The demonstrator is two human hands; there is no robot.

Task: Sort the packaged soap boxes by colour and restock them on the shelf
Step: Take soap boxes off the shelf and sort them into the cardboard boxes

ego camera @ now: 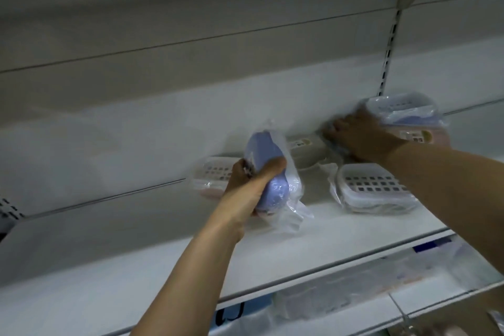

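Note:
My left hand grips a blue soap box wrapped in clear plastic, held on edge just above the white shelf. My right hand reaches to the back right and rests on a stack of wrapped boxes, a blue-and-white one lying on a pink one. A pink-based box sits behind my left hand. A white box lies at the back centre. Another wrapped box with a white grid tray lies under my right forearm.
The shelf's back panel is plain white, with a slotted upright at the right. Below the shelf's front rail lie more plastic-wrapped goods, blurred. The left half of the shelf holds nothing.

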